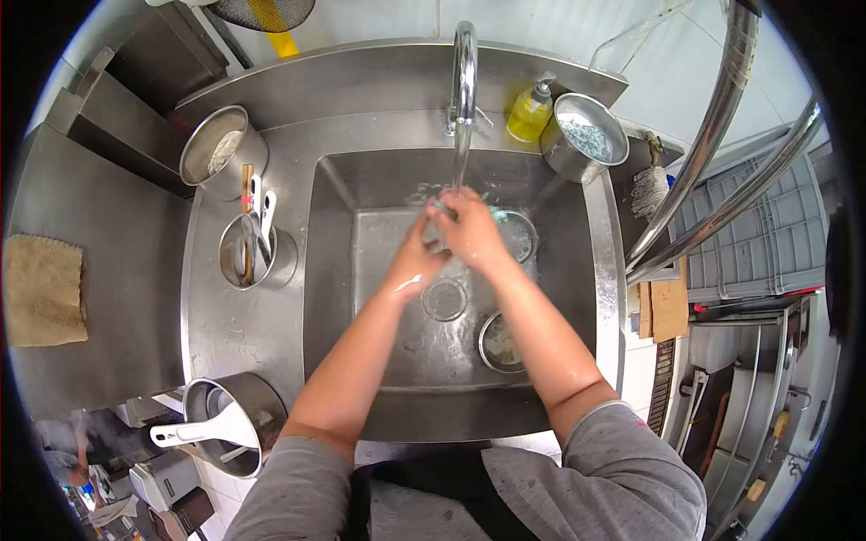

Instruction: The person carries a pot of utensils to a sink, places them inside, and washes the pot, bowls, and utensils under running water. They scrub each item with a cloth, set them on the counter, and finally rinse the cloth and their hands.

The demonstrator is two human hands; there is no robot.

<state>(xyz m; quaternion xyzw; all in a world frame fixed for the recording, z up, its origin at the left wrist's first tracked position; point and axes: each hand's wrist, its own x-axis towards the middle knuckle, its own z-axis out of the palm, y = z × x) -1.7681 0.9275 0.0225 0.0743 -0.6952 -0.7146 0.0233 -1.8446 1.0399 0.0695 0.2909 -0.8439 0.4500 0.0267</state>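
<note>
Both hands meet under the stream from the chrome faucet (464, 90), above the sink basin (379, 361). My left hand (416, 263) is wet, its thumb apart from its fingers, which reach up to the other hand. My right hand (473, 231) has its fingers curled together around something small and pale teal, partly hidden and too blurred to name. Below and right of it a round metal bowl (521, 236) lies in the basin with a teal bit at its rim. Another round metal bowl (499, 343) rests nearer to me, beside my right forearm.
A soap pump bottle (529, 113) and a metal pot of bluish granules (585, 140) stand back right. On the left are a metal pot (216, 153), a utensil container (259, 255), a large pot (236, 417) with a white-handled utensil, and a folded cloth (45, 290).
</note>
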